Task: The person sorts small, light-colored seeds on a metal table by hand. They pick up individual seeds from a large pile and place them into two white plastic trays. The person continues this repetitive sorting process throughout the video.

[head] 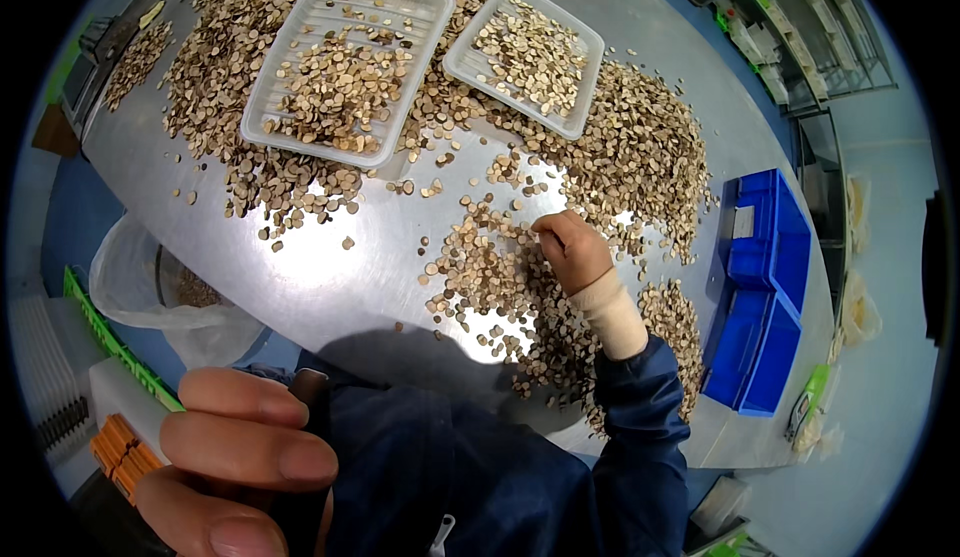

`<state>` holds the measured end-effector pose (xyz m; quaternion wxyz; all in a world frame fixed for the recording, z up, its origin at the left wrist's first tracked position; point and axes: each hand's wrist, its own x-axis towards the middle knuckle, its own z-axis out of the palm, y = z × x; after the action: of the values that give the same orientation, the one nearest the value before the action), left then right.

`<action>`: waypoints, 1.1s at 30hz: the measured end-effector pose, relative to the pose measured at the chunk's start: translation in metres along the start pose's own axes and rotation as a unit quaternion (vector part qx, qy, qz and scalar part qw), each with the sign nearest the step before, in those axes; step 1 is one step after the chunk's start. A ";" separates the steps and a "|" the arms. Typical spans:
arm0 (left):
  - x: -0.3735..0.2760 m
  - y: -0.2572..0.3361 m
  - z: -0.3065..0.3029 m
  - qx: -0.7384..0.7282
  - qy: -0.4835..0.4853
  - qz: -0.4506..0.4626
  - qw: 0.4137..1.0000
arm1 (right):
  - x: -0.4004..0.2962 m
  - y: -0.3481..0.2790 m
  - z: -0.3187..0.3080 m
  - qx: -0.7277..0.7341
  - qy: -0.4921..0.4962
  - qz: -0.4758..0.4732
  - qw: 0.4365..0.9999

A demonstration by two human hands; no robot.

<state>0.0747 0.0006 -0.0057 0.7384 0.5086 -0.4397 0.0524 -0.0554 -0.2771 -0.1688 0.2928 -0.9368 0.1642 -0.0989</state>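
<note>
Small round dried slices (480, 257) lie in heaps over a metal table (360, 272). My right hand (574, 249), with a beige cuff at the wrist, rests at the slices right of centre; its fingers are curled, and whether a slice is between them cannot be told. Close to the camera at the lower left, my left hand (240, 459) is curled round a dark object (307, 399), mostly hidden by the fingers. A large translucent plastic tray (251, 118) holding slices sits on the big heap, and a smaller translucent tray (461, 62) of paler slices stands beside it.
Two blue plastic bins (754, 294) stand at the table's right edge. Below the left edge hangs a clear plastic bag (135, 294) in a container. Orange plastic items (124, 452) and a green rail (112, 339) are at lower left, shelving (795, 32) at upper right.
</note>
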 end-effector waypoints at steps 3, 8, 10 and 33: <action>-0.001 0.003 -0.006 -0.004 -0.011 -0.003 1.000 | -0.003 0.001 0.007 -0.036 -0.006 0.009 0.999; -0.004 0.004 -0.015 -0.007 -0.035 -0.010 0.999 | 0.001 -0.010 0.020 -0.068 -0.032 0.036 0.997; -0.003 0.003 -0.012 -0.003 -0.034 0.015 0.999 | 0.006 -0.014 0.028 -0.095 -0.022 0.013 0.995; -0.002 0.011 -0.013 0.026 -0.063 0.022 0.997 | 0.040 -0.034 0.026 -0.119 -0.185 0.033 0.975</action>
<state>0.0752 0.0170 -0.0002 0.6945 0.5199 -0.4951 0.0472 -0.0025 -0.2516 -0.1663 0.2074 -0.9611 0.1484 0.1064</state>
